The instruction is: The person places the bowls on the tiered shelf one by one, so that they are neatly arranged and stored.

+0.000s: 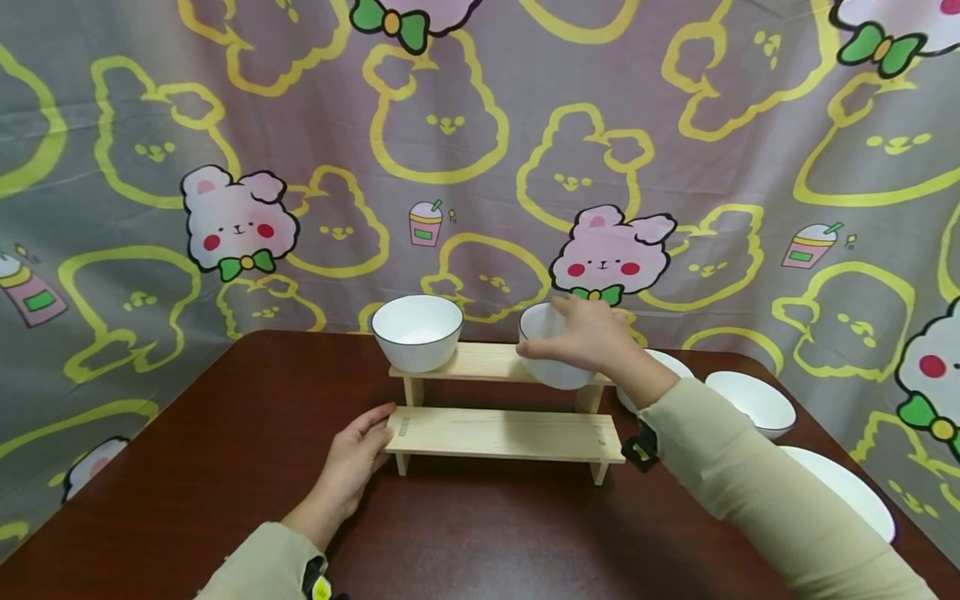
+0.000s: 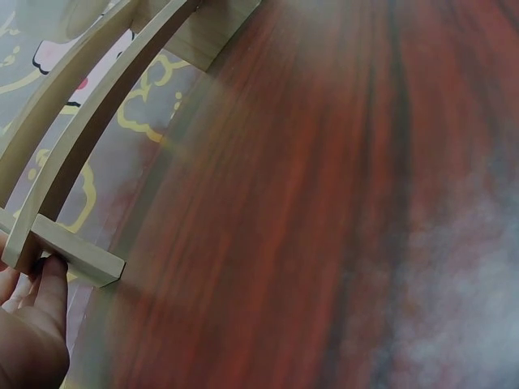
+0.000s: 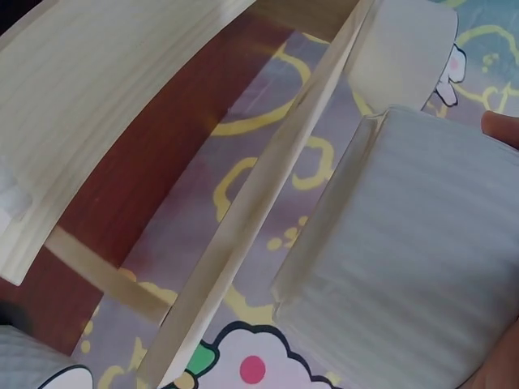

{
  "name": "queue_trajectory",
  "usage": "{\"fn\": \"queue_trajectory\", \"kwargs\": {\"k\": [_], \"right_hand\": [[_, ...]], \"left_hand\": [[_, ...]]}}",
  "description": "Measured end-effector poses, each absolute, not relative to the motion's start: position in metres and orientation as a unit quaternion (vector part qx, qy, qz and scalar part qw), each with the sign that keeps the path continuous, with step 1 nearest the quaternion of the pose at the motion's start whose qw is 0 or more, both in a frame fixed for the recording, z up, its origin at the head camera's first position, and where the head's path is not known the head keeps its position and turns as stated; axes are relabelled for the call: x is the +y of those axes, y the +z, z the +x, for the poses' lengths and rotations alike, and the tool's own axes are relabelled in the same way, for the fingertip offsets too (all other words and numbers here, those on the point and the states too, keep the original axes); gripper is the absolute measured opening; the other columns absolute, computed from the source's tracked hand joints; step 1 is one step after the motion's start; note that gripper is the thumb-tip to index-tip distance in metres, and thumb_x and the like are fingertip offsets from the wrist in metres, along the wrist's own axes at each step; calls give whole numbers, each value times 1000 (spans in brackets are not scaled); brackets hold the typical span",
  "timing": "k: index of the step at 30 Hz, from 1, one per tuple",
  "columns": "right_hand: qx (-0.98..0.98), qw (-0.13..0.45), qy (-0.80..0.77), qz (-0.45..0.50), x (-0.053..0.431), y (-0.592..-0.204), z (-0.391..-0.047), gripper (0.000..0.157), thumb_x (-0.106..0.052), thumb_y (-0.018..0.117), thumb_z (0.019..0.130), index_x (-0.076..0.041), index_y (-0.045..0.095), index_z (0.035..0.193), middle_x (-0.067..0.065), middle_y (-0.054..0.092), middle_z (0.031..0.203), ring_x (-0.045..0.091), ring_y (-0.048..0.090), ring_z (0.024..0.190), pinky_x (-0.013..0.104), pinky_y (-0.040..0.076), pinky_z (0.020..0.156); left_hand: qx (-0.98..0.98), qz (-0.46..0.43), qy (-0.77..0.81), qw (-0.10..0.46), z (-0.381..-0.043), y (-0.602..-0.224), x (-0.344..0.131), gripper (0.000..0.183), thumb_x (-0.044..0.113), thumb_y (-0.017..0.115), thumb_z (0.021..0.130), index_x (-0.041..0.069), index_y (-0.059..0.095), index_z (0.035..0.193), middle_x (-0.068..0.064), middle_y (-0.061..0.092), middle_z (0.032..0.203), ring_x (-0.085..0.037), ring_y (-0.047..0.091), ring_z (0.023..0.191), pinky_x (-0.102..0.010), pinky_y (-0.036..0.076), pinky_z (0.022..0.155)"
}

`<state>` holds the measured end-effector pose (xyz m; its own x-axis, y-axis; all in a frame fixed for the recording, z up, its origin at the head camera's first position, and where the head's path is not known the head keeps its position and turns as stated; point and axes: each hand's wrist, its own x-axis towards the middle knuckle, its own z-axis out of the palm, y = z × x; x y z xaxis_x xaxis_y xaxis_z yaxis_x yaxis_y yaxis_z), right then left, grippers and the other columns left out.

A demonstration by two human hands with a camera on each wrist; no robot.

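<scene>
A two-tier wooden rack stands on the table. My left hand grips the left end of its lower shelf, thumb and fingers around the board in the left wrist view. With my right hand I hold a white bowl by its side, over the right end of the upper shelf. In the right wrist view this bowl appears close beside the shelf edge. Another white dark-rimmed bowl sits upright on the upper shelf's left end.
To the right, a white bowl and a white plate lie along the table's edge. Another white dish is partly behind my right forearm. A patterned curtain hangs behind the dark red-brown table.
</scene>
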<state>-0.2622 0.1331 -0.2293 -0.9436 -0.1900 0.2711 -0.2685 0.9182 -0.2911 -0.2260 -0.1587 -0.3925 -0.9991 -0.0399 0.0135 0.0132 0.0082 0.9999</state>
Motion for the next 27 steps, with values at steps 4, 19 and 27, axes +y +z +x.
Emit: {"fn": "queue_trajectory", "kwargs": {"k": [4, 19, 27], "right_hand": [[-972, 119, 159, 124, 125, -230, -265, 88, -62, 67, 64, -8, 51, 132, 14, 59, 116, 36, 50, 99, 56, 31, 81], [-971, 110, 156, 146, 94, -230, -275, 97, -66, 64, 62, -9, 44, 138, 16, 51, 132, 38, 46, 111, 60, 34, 85], [-968, 102, 162, 160, 84, -231, -284, 97, -65, 65, 63, -13, 40, 141, 15, 44, 139, 41, 41, 116, 60, 29, 91]], "left_hand": [[-709, 8, -705, 19, -226, -392, -159, 43, 4, 41, 94, 2, 42, 137, -22, 43, 137, -20, 49, 113, -37, 41, 91], [-708, 12, -706, 20, -225, -391, -158, 43, 4, 41, 94, 2, 42, 137, -21, 44, 137, -18, 50, 111, -34, 42, 89], [-708, 15, -706, 21, -225, -392, -158, 43, 4, 41, 94, 2, 42, 137, -22, 45, 136, -18, 50, 111, -36, 41, 91]]}}
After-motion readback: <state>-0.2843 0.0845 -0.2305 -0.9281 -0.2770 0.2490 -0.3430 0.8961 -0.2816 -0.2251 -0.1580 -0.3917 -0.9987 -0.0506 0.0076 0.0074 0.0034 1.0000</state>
